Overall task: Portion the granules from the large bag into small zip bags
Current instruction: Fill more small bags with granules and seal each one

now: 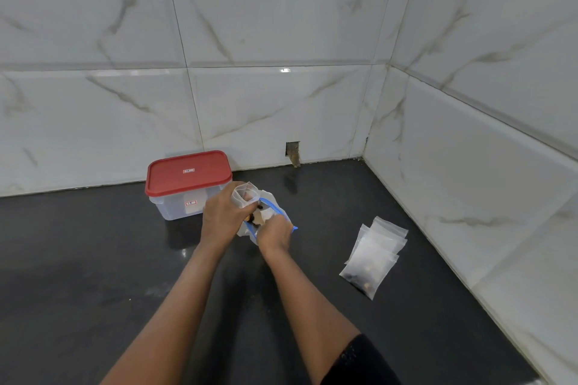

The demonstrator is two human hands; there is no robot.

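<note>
My left hand grips a small clear zip bag with its mouth held open and facing up. Just right of it stands the large bag with a blue zip rim, open on the dark counter. My right hand reaches into the large bag's mouth, fingers curled down inside it; brown and dark granules show between the two hands. What the right fingers hold is hidden.
A clear plastic box with a red lid stands behind my left hand against the tiled wall. A pile of small zip bags, some holding granules, lies on the black counter to the right. Tiled walls meet in a corner at right.
</note>
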